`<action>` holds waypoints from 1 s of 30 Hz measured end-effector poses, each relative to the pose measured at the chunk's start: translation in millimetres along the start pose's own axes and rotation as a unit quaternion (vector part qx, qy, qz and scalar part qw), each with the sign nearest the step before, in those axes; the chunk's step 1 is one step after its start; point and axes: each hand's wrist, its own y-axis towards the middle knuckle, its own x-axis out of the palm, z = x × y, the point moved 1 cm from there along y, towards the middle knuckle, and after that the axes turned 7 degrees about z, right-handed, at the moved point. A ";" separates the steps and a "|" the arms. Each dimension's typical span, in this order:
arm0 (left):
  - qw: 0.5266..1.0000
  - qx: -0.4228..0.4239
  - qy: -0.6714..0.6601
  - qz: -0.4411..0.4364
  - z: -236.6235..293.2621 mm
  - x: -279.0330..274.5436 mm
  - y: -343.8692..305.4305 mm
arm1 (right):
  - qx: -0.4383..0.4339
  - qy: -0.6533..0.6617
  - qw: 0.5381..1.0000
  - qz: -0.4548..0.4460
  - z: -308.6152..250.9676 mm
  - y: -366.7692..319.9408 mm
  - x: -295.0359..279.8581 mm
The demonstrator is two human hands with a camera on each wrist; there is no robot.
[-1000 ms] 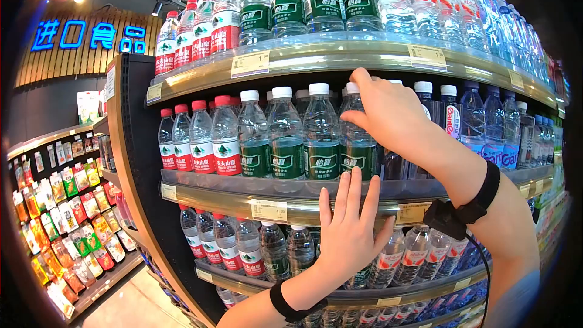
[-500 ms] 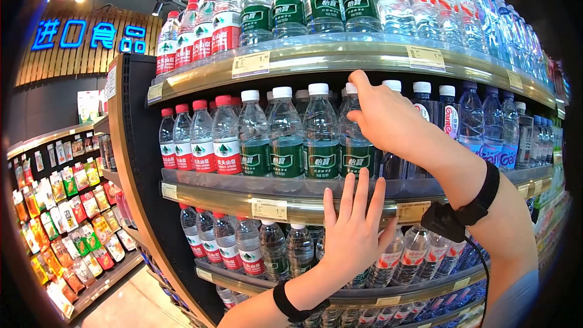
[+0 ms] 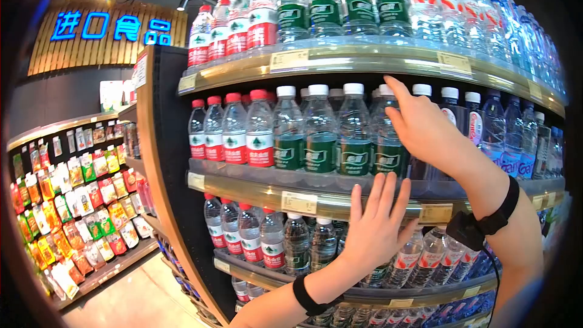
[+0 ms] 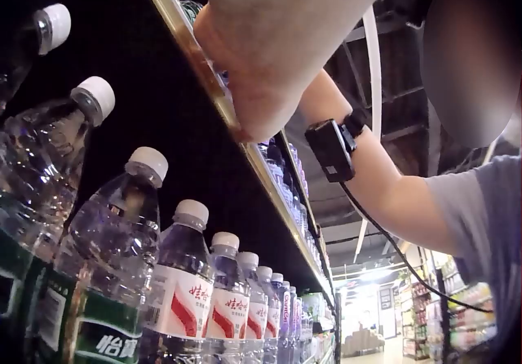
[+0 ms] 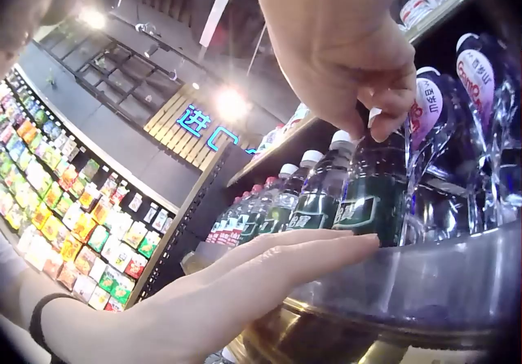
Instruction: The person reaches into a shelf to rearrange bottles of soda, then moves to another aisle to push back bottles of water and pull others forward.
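Note:
A clear water bottle with a green label (image 3: 387,157) stands at the right end of a row of similar bottles on the middle shelf. My right hand (image 3: 428,123) reaches over it from the right, its index finger at the white cap. In the right wrist view, curled fingers and thumb pinch the top of the bottle (image 5: 371,205), hiding most of the cap. My left hand (image 3: 375,229) is spread with straight fingers against the shelf's front edge, its fingertips just below this bottle's label. The left wrist view shows that hand's underside near the shelf edge.
Red-capped bottles (image 3: 260,136) stand left of the green-labelled row, and purple-capped bottles (image 3: 493,121) to the right. A transparent guard (image 3: 267,173) runs along the shelf front, with price tags below. The upper shelf edge (image 3: 364,56) passes close above my right hand.
The head view has turned left, so the shelves appear farther right. Both hands stay by the same bottle; the right thumb has drawn in across its neck.

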 end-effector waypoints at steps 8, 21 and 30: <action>1.000 0.002 0.004 -0.019 3.3 0.7 1.0 | 0.032 0.243 0.961 0.124 27.1 -63.1 -79.4; 0.996 -0.035 0.079 -0.007 14.4 16.9 -0.9 | -0.042 -0.082 0.983 0.157 133.3 -192.7 -21.9; 0.992 -0.003 0.081 0.094 29.7 16.8 12.4 | -0.010 -0.088 0.973 0.214 149.3 -198.6 11.5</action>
